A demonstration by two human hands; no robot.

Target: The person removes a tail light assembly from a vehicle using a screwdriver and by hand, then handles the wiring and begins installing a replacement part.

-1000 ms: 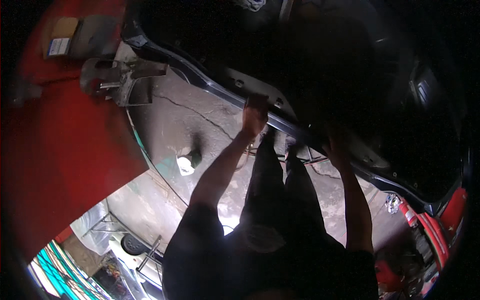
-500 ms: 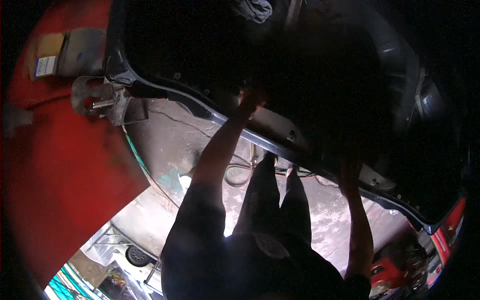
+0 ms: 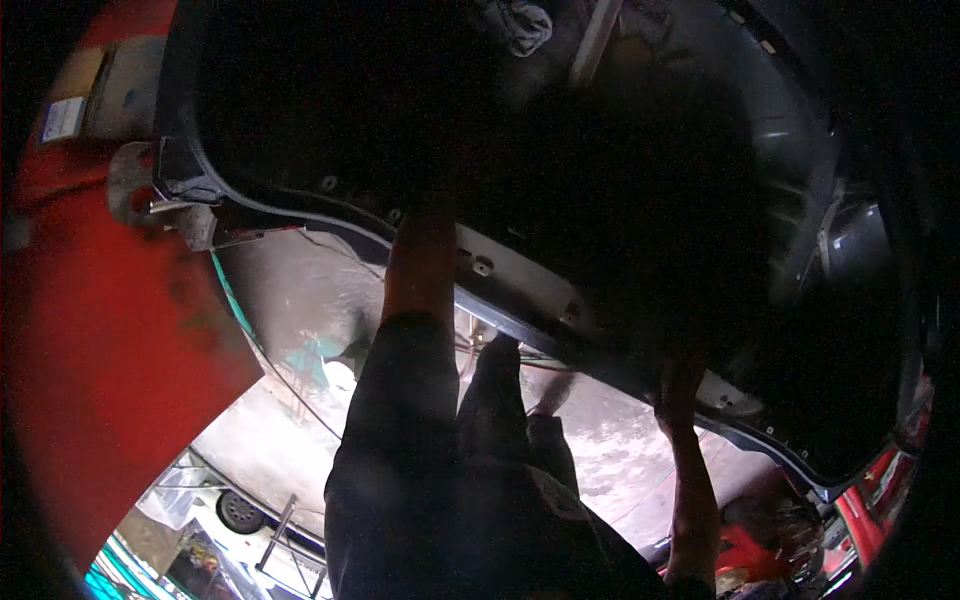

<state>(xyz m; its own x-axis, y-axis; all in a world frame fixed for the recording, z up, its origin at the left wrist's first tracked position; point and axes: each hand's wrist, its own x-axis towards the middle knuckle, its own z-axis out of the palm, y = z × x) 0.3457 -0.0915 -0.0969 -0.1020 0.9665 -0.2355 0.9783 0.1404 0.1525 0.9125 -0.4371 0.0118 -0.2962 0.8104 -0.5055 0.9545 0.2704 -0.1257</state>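
Observation:
A dark, open car trunk point(image 3: 560, 180) fills the upper half of the view. My left hand point(image 3: 432, 215) reaches over its near edge into deep shadow, left of the pale sill panel point(image 3: 530, 275). Its fingers are lost in the dark, so whether it holds anything is not visible. Farther right, my right hand point(image 3: 682, 385) rests at the sill by the trunk's rim point(image 3: 520, 328). Shadow hides the fingers of that hand too.
A red body panel point(image 3: 120, 340) stands at the left, with a metal bracket point(image 3: 185, 212) at the trunk corner. A crumpled cloth point(image 3: 525, 25) lies deep inside the trunk. Hoses and a green cord point(image 3: 232, 295) cross the concrete floor near my legs.
My left hand has moved left along the sill and farther into the shadow. The right hand stays at the sill. The view has shifted, and one of my feet has stepped back.

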